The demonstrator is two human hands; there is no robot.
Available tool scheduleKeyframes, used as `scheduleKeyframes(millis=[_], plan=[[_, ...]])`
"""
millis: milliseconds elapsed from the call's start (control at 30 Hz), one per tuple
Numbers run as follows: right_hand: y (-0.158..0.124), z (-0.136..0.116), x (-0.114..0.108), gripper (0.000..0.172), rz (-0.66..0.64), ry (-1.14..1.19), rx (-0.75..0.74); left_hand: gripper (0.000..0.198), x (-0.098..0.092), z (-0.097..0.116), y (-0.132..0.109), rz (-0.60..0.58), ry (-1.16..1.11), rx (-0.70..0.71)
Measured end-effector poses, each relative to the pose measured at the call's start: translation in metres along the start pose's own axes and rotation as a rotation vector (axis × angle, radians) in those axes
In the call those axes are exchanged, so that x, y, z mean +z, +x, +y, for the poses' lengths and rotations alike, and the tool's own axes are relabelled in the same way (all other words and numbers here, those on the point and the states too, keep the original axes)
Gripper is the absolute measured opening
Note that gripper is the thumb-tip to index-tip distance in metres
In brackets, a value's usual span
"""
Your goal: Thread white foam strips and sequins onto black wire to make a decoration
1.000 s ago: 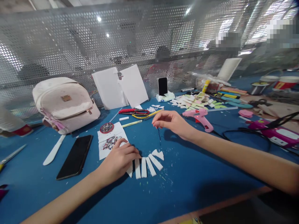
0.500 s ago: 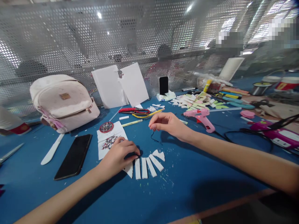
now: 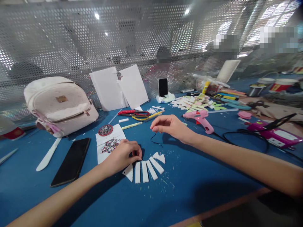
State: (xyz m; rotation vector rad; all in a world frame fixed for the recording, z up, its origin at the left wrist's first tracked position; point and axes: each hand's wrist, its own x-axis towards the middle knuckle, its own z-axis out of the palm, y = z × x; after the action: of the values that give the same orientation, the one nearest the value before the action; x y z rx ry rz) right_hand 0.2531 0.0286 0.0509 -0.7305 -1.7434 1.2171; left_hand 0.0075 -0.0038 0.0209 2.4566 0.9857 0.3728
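My right hand (image 3: 169, 127) is closed in a pinch on a thin black cord (image 3: 155, 142), whose loose end hangs down and curls toward the blue table. My left hand (image 3: 125, 154) is closed, thumb and fingertips together at the upper ends of the flat white strips (image 3: 145, 171). What those fingertips hold, if anything, is too small to make out. Several strips lie fanned out, with a pointed white piece (image 3: 129, 172) at the left end and a notched white piece (image 3: 159, 157) at the right end.
Beads (image 3: 110, 145) lie on white paper beyond my left hand, with a round red dish (image 3: 105, 130). A phone (image 3: 71, 162), white knife (image 3: 48, 154) and backpack (image 3: 61, 107) are left. Red-handled pliers (image 3: 132, 113), a pink glue gun (image 3: 200, 119) and its cable (image 3: 227, 138) lie beyond and right.
My left fingertips have shifted slightly right along the strips' upper ends, uncovering more of the pointed piece. My right hand keeps its pinch on the cord. The whole view has shifted a little.
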Motion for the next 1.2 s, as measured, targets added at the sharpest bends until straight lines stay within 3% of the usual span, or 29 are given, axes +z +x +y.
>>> scheduleKeyframes(millis=[233,500,700,833,933,1200], plan=[[0.013,0.011,0.007,0.015,-0.019,-0.021,0.004,0.008,0.003,-0.003,-0.007,0.25,-0.147,-0.065],[0.031,0.035,0.042,0.008,-0.103,-0.04,-0.039,0.003,0.005,-0.018,-0.012,0.506,-0.22,-0.146],[0.029,0.052,0.045,0.01,-0.225,-0.171,-0.103,0.007,0.008,-0.024,-0.012,0.544,-0.241,-0.214],[0.027,0.053,0.042,0.014,-0.27,-0.158,-0.065,0.011,0.009,-0.028,-0.012,0.535,-0.306,-0.251],[0.028,0.054,0.043,0.019,-0.281,-0.111,-0.012,0.012,0.011,-0.031,-0.013,0.538,-0.32,-0.276],[0.029,0.058,0.045,0.012,-0.263,-0.047,0.036,0.014,0.011,-0.031,-0.012,0.539,-0.371,-0.305]])
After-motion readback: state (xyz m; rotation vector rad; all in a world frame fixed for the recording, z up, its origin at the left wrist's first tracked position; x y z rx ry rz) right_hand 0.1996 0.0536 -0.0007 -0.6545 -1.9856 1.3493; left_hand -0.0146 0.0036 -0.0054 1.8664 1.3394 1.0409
